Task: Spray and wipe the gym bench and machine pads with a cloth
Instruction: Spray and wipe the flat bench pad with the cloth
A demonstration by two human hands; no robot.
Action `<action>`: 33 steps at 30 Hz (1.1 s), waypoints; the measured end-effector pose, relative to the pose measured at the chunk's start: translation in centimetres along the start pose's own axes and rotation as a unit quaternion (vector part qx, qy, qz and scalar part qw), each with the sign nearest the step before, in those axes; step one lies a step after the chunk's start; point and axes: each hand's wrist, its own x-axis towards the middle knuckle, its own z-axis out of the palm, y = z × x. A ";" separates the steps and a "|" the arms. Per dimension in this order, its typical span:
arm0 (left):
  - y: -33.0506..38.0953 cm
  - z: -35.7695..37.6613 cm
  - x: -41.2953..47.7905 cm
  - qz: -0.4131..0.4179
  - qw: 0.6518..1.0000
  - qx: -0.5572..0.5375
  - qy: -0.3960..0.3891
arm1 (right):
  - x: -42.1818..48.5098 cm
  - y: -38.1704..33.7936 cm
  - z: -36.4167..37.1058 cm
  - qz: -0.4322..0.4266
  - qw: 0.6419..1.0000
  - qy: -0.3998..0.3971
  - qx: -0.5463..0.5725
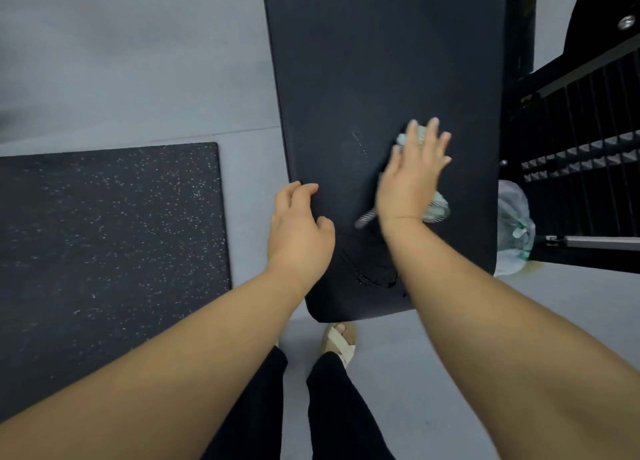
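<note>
Right hand (414,179) is lying flat on the bench pad (381,61), fingers (431,130) spread and pressing the cloth (437,207) down rather than gripping it. A flat palm is probably giving more contact area for the wipe. Cloth is sitting on the right half of the pad, near end, mostly under the palm; a pale green edge is peeking out past the fingertips and another bit near the wrist, plus a striped corner trailing to the left of the wrist.

Left hand (299,231) is curling loosely over the pad's left edge, fingers hooked on the rim, holding nothing else. Looks like it's bracing the pad, or the body, against the wiping push.

Near end of the pad is showing a cracked or torn patch between the two wrists; faint streaks further up could be wet marks, can't confirm.

Hard to read: right hand is motion-blurred, so stroke direction is unclear. No spray bottle is visible. A pale plastic bag (514,227) is lying on the floor just right of the pad, contents unclear. Machine frame (571,120) at far right is cut off by the frame edge.
</note>
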 end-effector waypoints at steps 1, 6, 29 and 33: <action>0.1 0.3 0.1 0.002 1.000 -0.001 0.014 | -0.5 -1.2 1.1 -0.039 0.999 -0.008 0.008; 0.5 0.7 -0.1 -0.021 0.997 0.073 -0.003 | -5.9 2.9 1.4 -0.421 0.896 -0.139 -0.010; 0.3 -0.1 -0.5 0.003 0.984 0.169 -0.063 | 0.1 10.0 -3.6 -0.374 0.917 -0.128 -0.054; 0.8 2.2 -0.6 0.054 0.976 0.210 -0.009 | -1.5 6.9 -2.1 -0.093 0.995 -0.015 0.037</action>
